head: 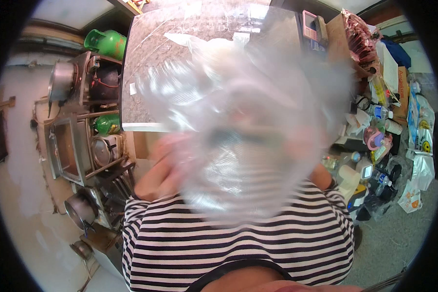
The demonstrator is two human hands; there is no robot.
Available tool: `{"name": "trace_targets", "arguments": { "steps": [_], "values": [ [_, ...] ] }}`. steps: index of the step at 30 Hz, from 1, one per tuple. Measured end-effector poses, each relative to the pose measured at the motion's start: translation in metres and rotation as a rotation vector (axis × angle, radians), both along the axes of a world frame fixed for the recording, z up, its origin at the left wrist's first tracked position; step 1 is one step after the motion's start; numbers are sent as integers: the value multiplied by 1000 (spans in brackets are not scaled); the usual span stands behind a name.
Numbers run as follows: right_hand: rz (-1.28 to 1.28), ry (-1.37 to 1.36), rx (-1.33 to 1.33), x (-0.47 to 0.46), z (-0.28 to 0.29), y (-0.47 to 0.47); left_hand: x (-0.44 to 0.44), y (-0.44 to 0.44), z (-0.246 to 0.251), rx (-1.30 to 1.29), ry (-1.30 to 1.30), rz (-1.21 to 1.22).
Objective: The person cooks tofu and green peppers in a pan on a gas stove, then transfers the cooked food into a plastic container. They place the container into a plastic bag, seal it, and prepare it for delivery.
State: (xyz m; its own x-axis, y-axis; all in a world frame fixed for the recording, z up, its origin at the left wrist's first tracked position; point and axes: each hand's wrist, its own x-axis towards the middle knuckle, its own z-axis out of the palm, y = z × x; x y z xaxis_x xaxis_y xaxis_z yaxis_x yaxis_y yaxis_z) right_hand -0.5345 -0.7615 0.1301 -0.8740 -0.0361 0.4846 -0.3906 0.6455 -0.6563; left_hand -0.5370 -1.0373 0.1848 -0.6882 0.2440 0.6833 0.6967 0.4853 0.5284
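A large translucent plastic sheet or bag (233, 171) with a fine textured pattern is held up in front of my chest, and it is strongly blurred by motion. My left hand (177, 148) grips its left side, with the fingers smeared and partly covered by the plastic. On the other side, my right hand (295, 144) shows only as a pale blur through the film, so its fingers are hidden. A dark shape (237, 137) shows dimly through the plastic between the hands; what it is cannot be told. A thin white plastic bag (213, 45) lies beyond on the marbled tabletop (149, 40).
Green gas cylinders (111, 43), metal pots (64, 80) and a steel frame stand along the left. To the right are a pink-framed scale or calculator (309, 25), a cardboard box (337, 33) of packets, plastic bottles (381, 112) and a label printer (363, 169).
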Motion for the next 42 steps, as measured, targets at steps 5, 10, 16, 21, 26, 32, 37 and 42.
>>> {"name": "trace_targets", "arguments": {
  "steps": [5, 10, 16, 21, 26, 32, 37, 42],
  "values": [
    [-282, -610, -429, 20, -49, -1, 5, 20, -74, -29, -842, 348],
    [-311, -736, -249, -14, -69, -6, -36, 15, -110, -171, -779, 397],
    [-62, -84, 507, -15, -77, -18, -38, 34, -111, -673, -160, 286],
    [472, 181, 808, -25, -114, -18, -35, 44, -182, -774, -109, -324],
    [372, -405, 914, -69, -158, 6, -89, 23, -261, -964, -431, -195],
    [341, -157, 943, -63, -167, 2, -74, 21, -224, -1012, -288, -149],
    [368, -424, 704, -53, -160, 10, -75, 10, -233, -876, -635, -310],
    [230, -640, 666, -63, -162, -5, -93, -1, -234, -1156, -466, -190]
  ]
}}
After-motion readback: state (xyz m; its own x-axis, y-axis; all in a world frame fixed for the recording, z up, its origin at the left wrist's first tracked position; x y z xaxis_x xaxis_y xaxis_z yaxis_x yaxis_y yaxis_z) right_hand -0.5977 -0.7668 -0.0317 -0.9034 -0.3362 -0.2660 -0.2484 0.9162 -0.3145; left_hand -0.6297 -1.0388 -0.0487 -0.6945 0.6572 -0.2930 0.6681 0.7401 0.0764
